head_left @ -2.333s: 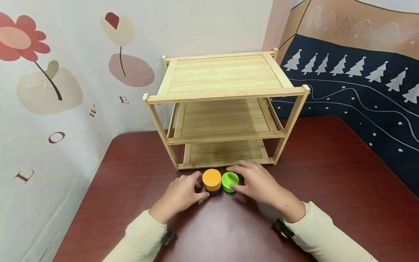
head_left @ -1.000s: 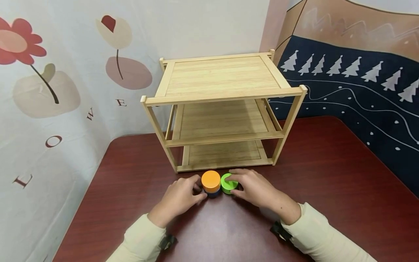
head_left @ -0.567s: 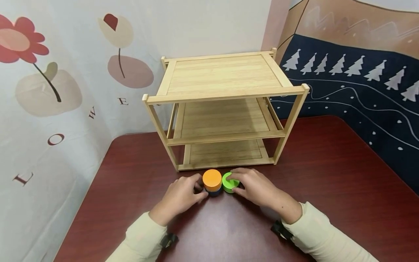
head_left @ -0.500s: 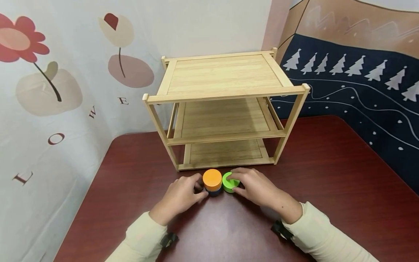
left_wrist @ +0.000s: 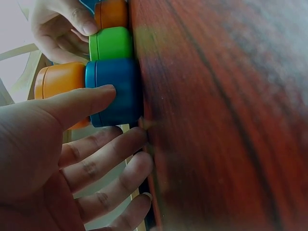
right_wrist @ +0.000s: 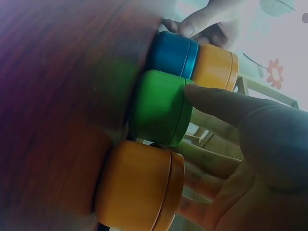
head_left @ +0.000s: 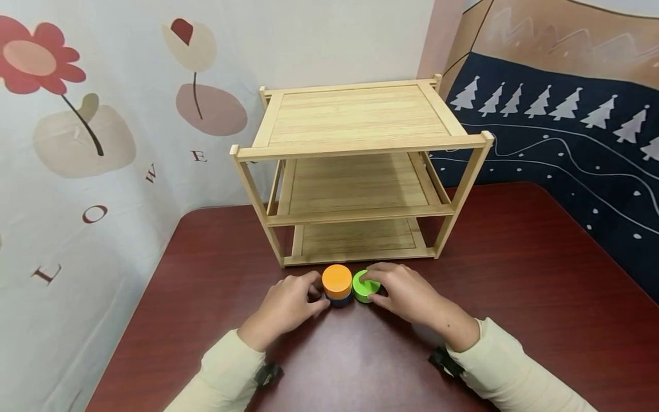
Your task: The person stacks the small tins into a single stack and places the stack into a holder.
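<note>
Right hand [head_left: 409, 292] has tightened, pinching one green cylindrical jar [right_wrist: 156, 108]; left hand [head_left: 290, 303] spread beside one blue cylindrical jar [right_wrist: 168, 54] (one of two orange cylindrical jars [head_left: 337, 279] atop)

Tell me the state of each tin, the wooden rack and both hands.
Blue tin: closed, upright
Upper orange tin: closed, stacked on the blue tin
Green tin: closed, upright
Other orange tin: closed, upright
Wooden rack: standing upright
Left hand: open, beside the blue tin
Right hand: pinching the green tin
</note>
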